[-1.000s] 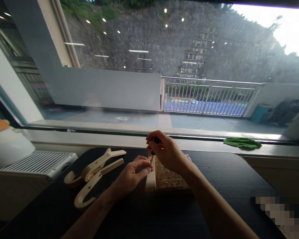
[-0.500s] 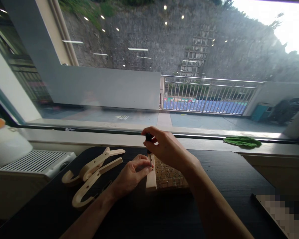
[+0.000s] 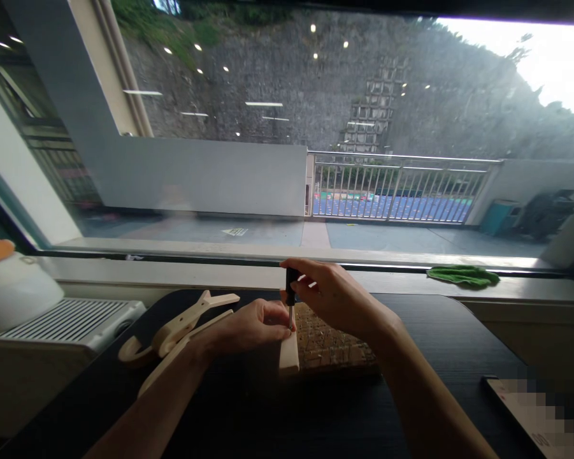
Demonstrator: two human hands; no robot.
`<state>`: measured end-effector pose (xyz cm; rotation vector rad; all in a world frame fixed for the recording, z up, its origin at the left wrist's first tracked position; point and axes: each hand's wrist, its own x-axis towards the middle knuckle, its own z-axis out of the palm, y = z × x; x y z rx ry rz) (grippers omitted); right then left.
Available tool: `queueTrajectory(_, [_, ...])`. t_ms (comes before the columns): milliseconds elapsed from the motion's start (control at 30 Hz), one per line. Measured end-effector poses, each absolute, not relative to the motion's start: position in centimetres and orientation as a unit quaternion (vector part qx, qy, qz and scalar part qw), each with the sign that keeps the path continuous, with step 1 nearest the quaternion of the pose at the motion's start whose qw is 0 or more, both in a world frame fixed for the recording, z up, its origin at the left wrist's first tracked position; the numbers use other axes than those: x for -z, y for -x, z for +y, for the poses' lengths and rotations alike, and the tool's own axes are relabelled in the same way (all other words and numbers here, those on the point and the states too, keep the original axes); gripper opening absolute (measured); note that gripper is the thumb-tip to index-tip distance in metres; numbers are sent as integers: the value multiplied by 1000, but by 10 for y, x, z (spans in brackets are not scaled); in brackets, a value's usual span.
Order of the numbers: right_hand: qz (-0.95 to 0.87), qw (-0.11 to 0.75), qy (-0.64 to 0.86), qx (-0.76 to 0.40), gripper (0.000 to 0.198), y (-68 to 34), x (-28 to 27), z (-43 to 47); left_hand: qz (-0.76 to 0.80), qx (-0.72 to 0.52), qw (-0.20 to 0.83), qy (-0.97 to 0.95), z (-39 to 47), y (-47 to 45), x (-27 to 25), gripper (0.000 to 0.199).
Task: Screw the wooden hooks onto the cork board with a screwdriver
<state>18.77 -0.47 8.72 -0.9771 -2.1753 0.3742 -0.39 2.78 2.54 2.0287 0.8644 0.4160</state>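
Screwdriver (image 3: 291,287) straighter now in right hand (image 3: 339,294), white vessel (image 3: 19,292) far left

Black screwdriver (image 3: 291,290) upright in the right fingers (image 3: 302,264), tip beside the left fingertips (image 3: 276,333); pale bar (image 3: 289,354) beneath them

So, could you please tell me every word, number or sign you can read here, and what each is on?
No text reads with certainty.
"00", perhaps: flat pale item at lower right; part of it is pixelated.
Triangular ground marking outside: too blurred to read.
Colourful strip behind the railing: too small to read.
Screwdriver and wooden piece: no lettering visible.
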Motion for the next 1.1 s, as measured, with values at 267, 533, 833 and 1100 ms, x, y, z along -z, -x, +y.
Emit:
queueTrajectory(267, [-832,379,380,-145,36,-184,-80,1,351,-200,441,-802,25,2,-25,24])
queueTrajectory(533, [-819,404,375,-159,30,-181,-76,4,343,-187,436,-810,25,4,-26,20])
queueTrajectory(833, [-826,396,367,-161,34,-173,-73,3,337,-188,447,-807,23,5,-27,19])
queueTrajectory(1100, [-825,401,360,-171,31,-177,-76,0,354,-176,423,-815,22,6,-30,23])
